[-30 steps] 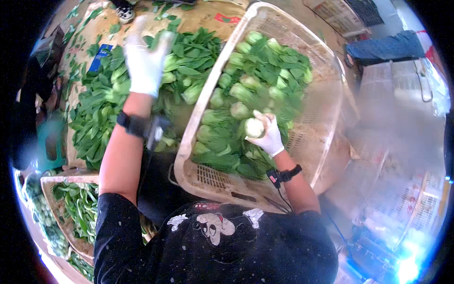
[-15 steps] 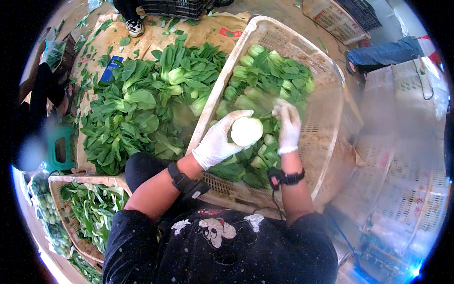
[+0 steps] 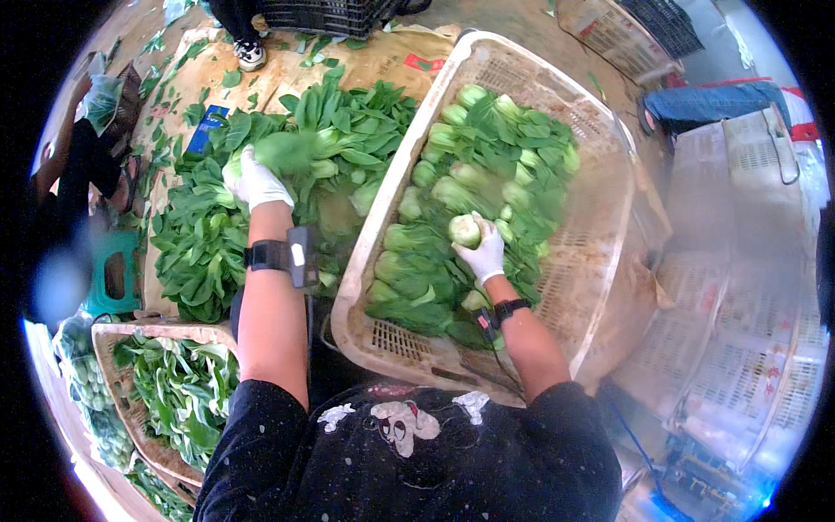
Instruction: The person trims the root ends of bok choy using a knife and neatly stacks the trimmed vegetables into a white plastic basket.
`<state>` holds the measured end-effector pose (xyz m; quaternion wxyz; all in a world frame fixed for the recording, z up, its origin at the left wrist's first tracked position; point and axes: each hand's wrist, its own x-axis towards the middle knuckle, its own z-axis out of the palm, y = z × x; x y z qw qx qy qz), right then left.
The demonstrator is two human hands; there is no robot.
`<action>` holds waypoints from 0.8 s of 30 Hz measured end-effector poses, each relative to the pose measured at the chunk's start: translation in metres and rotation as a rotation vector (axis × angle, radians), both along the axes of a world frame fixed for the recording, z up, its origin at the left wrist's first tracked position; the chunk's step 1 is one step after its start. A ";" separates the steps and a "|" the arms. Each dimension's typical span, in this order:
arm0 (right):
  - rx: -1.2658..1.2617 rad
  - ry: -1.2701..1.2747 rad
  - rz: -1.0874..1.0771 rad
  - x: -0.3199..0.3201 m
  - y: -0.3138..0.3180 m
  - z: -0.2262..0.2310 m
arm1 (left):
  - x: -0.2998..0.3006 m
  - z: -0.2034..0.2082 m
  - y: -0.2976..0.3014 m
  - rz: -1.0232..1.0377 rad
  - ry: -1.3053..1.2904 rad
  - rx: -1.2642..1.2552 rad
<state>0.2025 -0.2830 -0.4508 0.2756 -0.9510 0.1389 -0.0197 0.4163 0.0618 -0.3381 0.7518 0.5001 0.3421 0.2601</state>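
Note:
My left hand (image 3: 264,184), in a white glove, is over the heap of loose bok choy (image 3: 209,248) to the left. Its fingers close round the pale stem of a head of bok choy (image 3: 287,153), whose leaves are smeared by motion. Inside the large crate (image 3: 358,261), my right hand (image 3: 484,254), also gloved, grips another head of bok choy (image 3: 464,230) by its pale base. The cut end of that one faces up toward me, and its leaves are mostly hidden. Rows of bok choy (image 3: 417,261) lie around the right hand in the crate.
A smaller crate of leafy greens (image 3: 178,391) stands at the lower left, beside a green stool (image 3: 113,274). Stacked pale crates (image 3: 731,261) line the right side. Other people's legs show at the far left, top and right; a black crate (image 3: 326,16) is at the top.
My left hand has left the crate and moved up and left to the heap, taking hold of a bok choy. The right hand has moved down and left and now grips the pale head.

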 end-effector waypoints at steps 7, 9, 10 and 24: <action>0.501 -0.228 -0.076 -0.034 -0.022 0.014 | -0.081 0.048 -0.106 -0.711 -0.394 0.741; 0.627 -0.231 -0.098 -0.034 -0.024 0.009 | -0.101 0.052 -0.123 -1.032 -0.496 0.789; 0.606 -0.249 -0.101 -0.039 -0.028 0.006 | -0.108 0.048 -0.130 -1.213 -0.554 0.798; -0.182 -0.742 -0.140 0.105 -0.131 0.211 | -0.124 0.048 -0.153 -1.255 -0.227 -0.125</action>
